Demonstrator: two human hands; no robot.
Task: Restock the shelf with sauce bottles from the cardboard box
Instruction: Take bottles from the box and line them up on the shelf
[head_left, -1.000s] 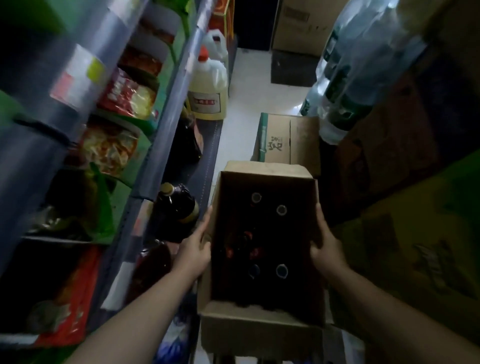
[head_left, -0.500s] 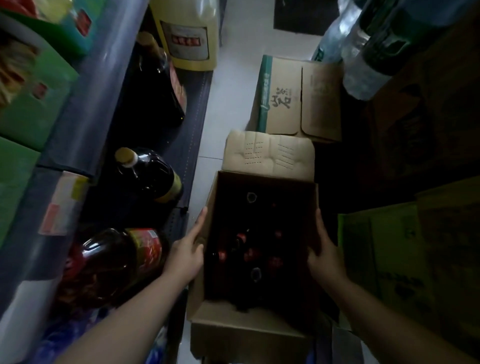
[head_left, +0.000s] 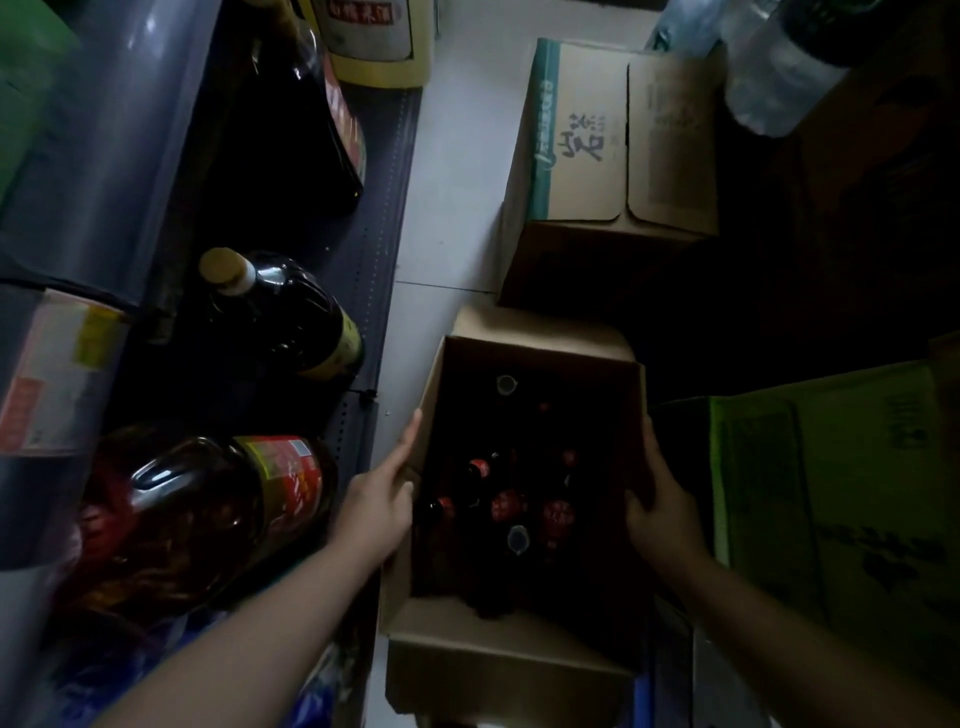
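An open cardboard box (head_left: 447, 623) sits low in the aisle between my hands. Inside it stand several dark sauce bottles (head_left: 509, 506) with red labels and round caps, mostly in shadow. My left hand (head_left: 382, 499) grips the box's left wall, fingers over the rim. My right hand (head_left: 660, 512) holds the right wall the same way. The dark shelf (head_left: 384, 218) runs along the left, its bottom board beside the box.
Big dark bottles (head_left: 283, 317) and a red-labelled oil jug (head_left: 208, 514) stand on the bottom shelf. A closed cardboard box (head_left: 613, 156) lies on the floor ahead. A green carton (head_left: 831, 493) is at right, water bottles (head_left: 769, 67) above it.
The box has come down from about shelf height towards the floor with both hands still on its sides. My view has tilted further down.
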